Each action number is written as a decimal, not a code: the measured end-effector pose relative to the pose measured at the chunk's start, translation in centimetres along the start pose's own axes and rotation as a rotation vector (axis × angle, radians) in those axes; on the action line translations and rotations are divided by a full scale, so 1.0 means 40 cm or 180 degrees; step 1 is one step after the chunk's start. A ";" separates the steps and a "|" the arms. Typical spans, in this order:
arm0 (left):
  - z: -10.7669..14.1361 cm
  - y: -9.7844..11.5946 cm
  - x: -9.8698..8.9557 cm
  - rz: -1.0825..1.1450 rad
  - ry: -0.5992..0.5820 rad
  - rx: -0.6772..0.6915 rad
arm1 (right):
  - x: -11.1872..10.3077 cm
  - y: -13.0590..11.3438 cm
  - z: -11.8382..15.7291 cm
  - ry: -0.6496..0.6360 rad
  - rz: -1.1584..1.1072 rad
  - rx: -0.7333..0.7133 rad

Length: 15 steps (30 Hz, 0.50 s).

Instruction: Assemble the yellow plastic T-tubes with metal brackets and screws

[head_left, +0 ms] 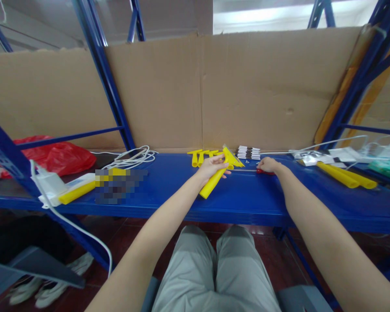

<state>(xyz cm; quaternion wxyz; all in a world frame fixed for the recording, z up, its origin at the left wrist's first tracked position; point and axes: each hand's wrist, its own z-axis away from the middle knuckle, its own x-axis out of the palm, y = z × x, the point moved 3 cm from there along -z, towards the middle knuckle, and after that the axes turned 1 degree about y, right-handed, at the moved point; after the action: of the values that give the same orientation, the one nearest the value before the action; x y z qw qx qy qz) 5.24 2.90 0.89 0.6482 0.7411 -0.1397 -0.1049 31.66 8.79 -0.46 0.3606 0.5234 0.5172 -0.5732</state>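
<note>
My left hand [213, 168] is closed around the long yellow handle of a squeegee [211, 185]. The handle slants down toward the shelf's front edge, and a flared, triangular yellow head [231, 157] shows beyond my fingers. Over to the right, my right hand [267, 165] is closed on the red handle of a screwdriver [261, 171]. Its thin metal shaft points left, low over the blue surface, toward the squeegee. Most of the red handle is hidden under my fingers. Behind my left hand stand several yellow T-shaped pieces [195, 159] in a row.
Small white-and-dark packs [248, 152] are stacked by the cardboard wall [263, 86]. Yellow tubes [339, 174] and silver packaging [312, 157] lie right on the blue shelf [169, 190]. Left are a coiled white cable [133, 158], a yellow tube [78, 193] and a red bag [61, 156].
</note>
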 end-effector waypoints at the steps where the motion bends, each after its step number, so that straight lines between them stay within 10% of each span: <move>1: -0.002 -0.002 -0.001 0.0069 0.0012 -0.0061 | -0.001 -0.001 0.002 -0.0041 0.0006 -0.0012; 15: -0.016 -0.009 -0.015 0.0904 0.0066 -0.0148 | -0.016 -0.022 0.022 -0.0073 0.0300 0.0118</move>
<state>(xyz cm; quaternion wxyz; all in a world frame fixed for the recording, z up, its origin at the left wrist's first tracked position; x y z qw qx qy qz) 4.91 3.74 0.60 0.6749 0.6998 -0.2341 -0.0076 30.75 8.03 0.28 0.3833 0.5472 0.4771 -0.5710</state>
